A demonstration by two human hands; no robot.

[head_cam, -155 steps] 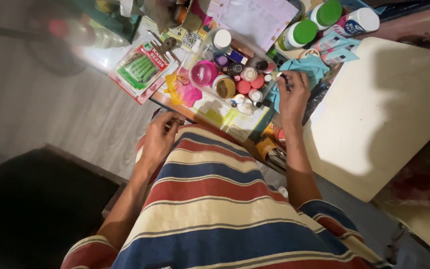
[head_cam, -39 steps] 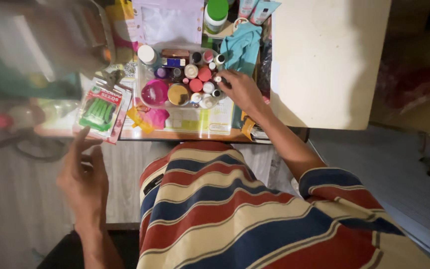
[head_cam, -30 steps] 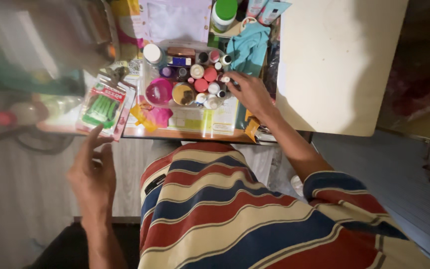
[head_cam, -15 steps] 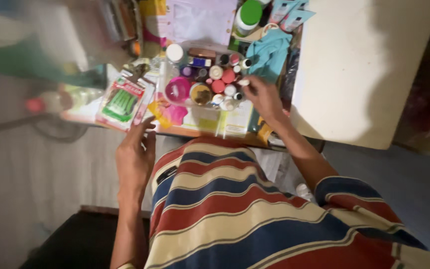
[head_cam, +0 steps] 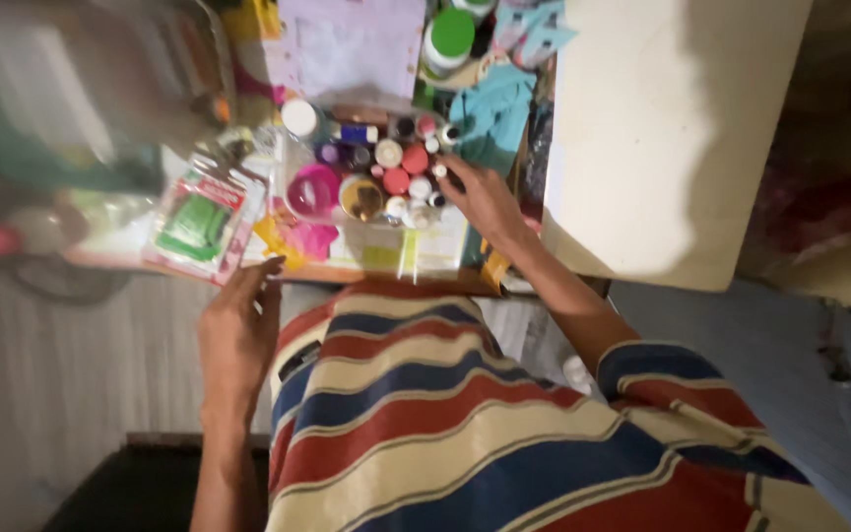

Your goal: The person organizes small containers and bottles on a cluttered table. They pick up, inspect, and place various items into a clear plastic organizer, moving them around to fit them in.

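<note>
My right hand (head_cam: 485, 202) reaches over a clear tray (head_cam: 401, 251) packed with several small paint pots and bottles, its fingertips touching the pots (head_cam: 416, 177) at the tray's right side. Whether the fingers pinch one of them is hidden. My left hand (head_cam: 238, 330) hovers with fingers spread at the near edge of the small table (head_cam: 130, 261), just below a flat red-and-green packet (head_cam: 204, 222). It holds nothing. A pink bowl (head_cam: 315, 189) and a yellow-rimmed pot (head_cam: 361, 197) sit in the tray. My striped shirt fills the lower view.
A pale cabinet top (head_cam: 672, 128) stands to the right of the table. At the back lie a pinkish paper sheet (head_cam: 352, 44), a green-lidded jar (head_cam: 450, 39) and teal cloth (head_cam: 494, 113). Blurred clutter crowds the left side; striped flooring lies below.
My left hand has risen from low beside my body to the table's near edge by the packet. The right hand stays at the pots. The view has shifted.
</note>
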